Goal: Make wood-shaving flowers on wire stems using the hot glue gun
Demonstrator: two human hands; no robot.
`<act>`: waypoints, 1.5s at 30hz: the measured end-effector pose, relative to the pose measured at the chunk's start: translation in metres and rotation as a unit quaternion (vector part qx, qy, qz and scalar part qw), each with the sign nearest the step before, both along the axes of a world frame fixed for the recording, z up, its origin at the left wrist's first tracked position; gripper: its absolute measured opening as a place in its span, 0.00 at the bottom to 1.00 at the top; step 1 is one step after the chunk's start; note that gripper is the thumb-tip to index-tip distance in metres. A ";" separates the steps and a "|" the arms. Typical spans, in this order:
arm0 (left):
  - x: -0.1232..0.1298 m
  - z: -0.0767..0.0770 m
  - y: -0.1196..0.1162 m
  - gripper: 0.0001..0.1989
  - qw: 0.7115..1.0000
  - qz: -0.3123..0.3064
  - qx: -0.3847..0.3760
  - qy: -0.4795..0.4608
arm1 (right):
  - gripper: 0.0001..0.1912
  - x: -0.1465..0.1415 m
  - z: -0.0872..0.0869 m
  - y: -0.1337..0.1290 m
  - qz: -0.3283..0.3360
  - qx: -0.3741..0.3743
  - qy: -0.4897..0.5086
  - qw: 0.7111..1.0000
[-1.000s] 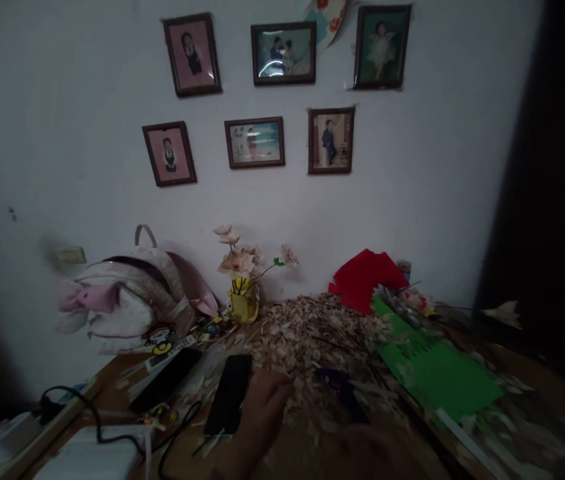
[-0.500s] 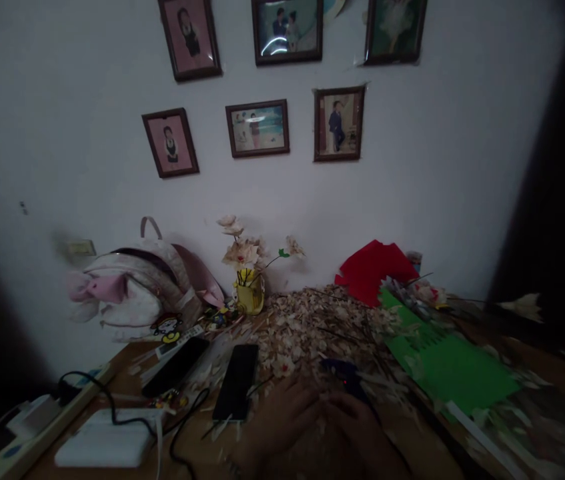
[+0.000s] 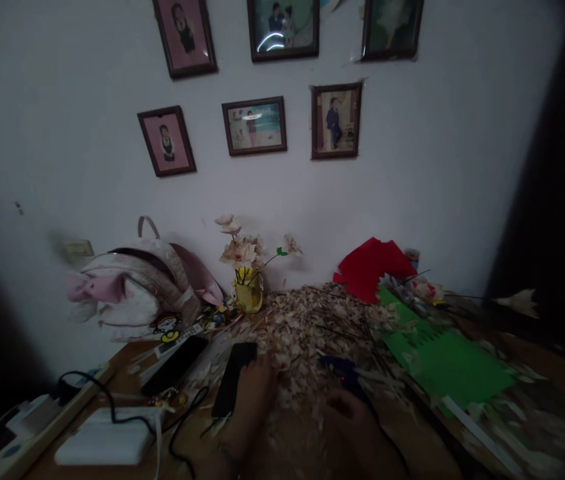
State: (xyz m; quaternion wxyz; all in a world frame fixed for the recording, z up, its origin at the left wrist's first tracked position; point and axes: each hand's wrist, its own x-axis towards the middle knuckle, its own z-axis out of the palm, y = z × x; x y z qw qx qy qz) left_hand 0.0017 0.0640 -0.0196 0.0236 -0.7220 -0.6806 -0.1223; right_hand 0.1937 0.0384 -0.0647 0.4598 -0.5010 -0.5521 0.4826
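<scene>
My left hand (image 3: 258,383) reaches forward, covering the right edge of a black phone (image 3: 232,380). Its fingertips are at the near left side of a heap of pale petal-like pieces (image 3: 307,320); they are dim and blurred, so what they hold is unclear. To the right, my right hand (image 3: 345,410) hovers low over the table with fingers curled inward. Anything between those fingers is too dark to make out. Just beyond it lies a dark blue glue gun (image 3: 345,372) with a small red light.
A yellow vase (image 3: 249,292) of pale flowers stands by the wall. Green sheet (image 3: 457,367) and red sheet (image 3: 375,270) lie to the right. At left are a backpack (image 3: 137,287), a second phone (image 3: 175,365), a white box (image 3: 107,437), cables and a power strip (image 3: 47,427).
My hands were close together in front of the heap. The left one has moved forward and left to the phone and petal pieces; the right has stayed near the glue gun.
</scene>
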 end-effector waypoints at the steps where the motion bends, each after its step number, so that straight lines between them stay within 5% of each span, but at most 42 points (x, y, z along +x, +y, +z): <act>1: -0.002 0.000 0.000 0.12 1.000 0.009 -0.010 -0.002 | 0.08 0.000 -0.001 0.001 -0.004 -0.003 -0.002 1.000; 11: -0.005 -0.009 0.000 0.17 0.995 0.032 -0.062 -0.075 | 0.05 0.001 0.007 -0.001 -0.015 0.013 0.034 0.999; 19: 0.000 0.009 -0.006 0.11 0.984 0.008 0.006 -0.179 | 0.09 -0.001 0.010 -0.007 -0.004 -0.011 0.020 1.000; 24: 0.006 0.015 -0.011 0.09 0.935 -0.032 0.091 -0.342 | 0.10 -0.002 0.015 -0.009 -0.011 -0.020 0.011 1.000; 31: 0.013 0.007 -0.008 0.10 0.918 -0.103 0.144 -0.354 | 0.10 0.001 0.018 -0.011 -0.040 0.013 0.001 0.999; 38: 0.022 0.008 -0.014 0.08 0.894 -0.093 0.106 -0.425 | 0.13 0.002 0.036 -0.021 -0.085 0.081 -0.012 0.993; 45: 0.008 0.018 -0.024 0.13 0.806 -0.077 -0.020 -0.586 | 0.09 -0.002 0.040 -0.031 -0.077 0.212 0.025 0.974</act>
